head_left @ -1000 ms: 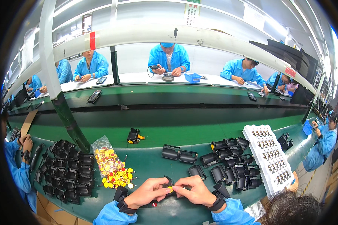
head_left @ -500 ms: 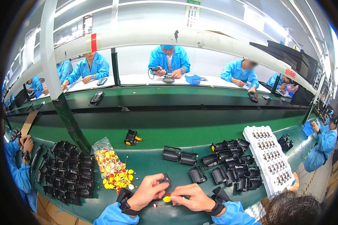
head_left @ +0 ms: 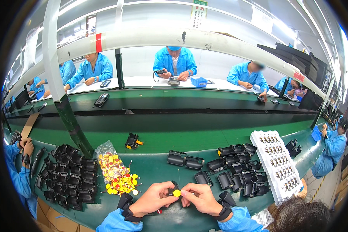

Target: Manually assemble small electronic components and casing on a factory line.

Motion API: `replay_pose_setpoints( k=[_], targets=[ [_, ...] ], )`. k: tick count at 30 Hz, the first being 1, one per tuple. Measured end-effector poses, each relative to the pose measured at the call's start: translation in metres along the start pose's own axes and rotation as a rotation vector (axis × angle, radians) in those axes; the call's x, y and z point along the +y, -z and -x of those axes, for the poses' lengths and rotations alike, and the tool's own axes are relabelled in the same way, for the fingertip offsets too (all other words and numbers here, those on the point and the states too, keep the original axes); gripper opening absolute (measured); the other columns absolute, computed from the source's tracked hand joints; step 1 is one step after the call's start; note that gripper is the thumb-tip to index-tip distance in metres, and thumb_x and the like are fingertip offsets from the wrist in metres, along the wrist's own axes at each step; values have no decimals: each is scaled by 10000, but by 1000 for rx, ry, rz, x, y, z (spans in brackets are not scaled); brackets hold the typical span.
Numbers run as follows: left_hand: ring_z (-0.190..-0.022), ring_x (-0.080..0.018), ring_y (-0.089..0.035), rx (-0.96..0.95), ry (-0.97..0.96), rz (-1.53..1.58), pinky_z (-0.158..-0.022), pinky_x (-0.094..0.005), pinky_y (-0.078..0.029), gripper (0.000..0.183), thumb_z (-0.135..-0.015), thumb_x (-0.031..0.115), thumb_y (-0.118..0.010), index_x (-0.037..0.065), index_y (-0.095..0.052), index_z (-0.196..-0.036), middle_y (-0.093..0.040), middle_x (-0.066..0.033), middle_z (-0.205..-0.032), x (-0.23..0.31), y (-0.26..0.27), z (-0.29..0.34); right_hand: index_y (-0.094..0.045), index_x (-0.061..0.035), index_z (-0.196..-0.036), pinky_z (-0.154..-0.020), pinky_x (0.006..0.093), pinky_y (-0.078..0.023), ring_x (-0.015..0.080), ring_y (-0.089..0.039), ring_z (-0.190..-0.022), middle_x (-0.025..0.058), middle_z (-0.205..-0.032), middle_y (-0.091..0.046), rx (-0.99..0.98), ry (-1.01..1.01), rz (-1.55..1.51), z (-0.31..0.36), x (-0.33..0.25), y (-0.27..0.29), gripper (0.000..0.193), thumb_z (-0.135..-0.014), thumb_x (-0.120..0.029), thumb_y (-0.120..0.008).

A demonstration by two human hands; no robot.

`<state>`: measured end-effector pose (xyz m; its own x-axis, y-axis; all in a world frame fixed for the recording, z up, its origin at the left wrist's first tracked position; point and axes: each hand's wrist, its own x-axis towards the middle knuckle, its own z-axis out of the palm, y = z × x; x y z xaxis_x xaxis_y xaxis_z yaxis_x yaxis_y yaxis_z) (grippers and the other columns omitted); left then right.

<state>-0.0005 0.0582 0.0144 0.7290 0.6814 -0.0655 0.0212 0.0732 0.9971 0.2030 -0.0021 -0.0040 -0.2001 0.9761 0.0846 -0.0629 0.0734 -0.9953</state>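
Observation:
My left hand (head_left: 155,198) is closed around a small black plastic part (head_left: 173,186), mostly hidden by its fingers. A small yellow disc (head_left: 176,193) lies against that part, pinched at my right hand's (head_left: 200,198) fingertips. Both hands meet just above the green bench, fingertips nearly touching. A little red piece (head_left: 160,211) shows on the bench beneath my left hand. Left of my hands, loose yellow and red discs (head_left: 121,185) spill from a clear plastic bag (head_left: 105,149).
Black plastic housings (head_left: 71,179) are stacked at the left, with more black holders (head_left: 239,176) at the right. A white tray (head_left: 267,149) holds rows of small metal parts. One black-and-yellow assembly (head_left: 133,141) sits on the green belt (head_left: 189,135). Co-workers in blue sit opposite and at both sides.
My right hand has brought the yellow disc up to the black part in my left hand. The black-and-yellow assembly on the belt has shifted slightly left.

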Motion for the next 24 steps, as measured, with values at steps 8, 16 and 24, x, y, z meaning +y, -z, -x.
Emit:
replay_pose_setpoints(
  k=[8, 16, 24],
  targets=[
    [-614, -4, -487, -52, -18, -35, -511, -185, -382, 279, -862, 76, -736, -8, -544, -1046, -497, 40, -711, -5, 7, 2, -672, 52, -943, -572, 254, -507, 113, -623, -635, 73, -713, -663, -77, 107, 143, -2, 0, 1, 158, -967, -83, -592],
    [-600, -14, -485, -61, -32, -61, -495, -200, -394, 290, -871, 82, -725, -16, -534, -1066, -456, 37, -702, -5, 8, 4, -681, 56, -934, -566, 253, -503, 118, -622, -624, 72, -695, -658, -71, 69, 137, -3, 1, 0, 168, -966, -87, -600],
    [-582, -24, -486, -69, -41, -136, -473, -213, -384, 285, -885, 108, -714, -13, -532, -1069, -454, 31, -696, -5, 7, 4, -681, 65, -909, -554, 255, -500, 120, -625, -621, 74, -694, -659, -45, -42, 15, -2, 1, -2, 195, -964, -110, -615]
  ],
)
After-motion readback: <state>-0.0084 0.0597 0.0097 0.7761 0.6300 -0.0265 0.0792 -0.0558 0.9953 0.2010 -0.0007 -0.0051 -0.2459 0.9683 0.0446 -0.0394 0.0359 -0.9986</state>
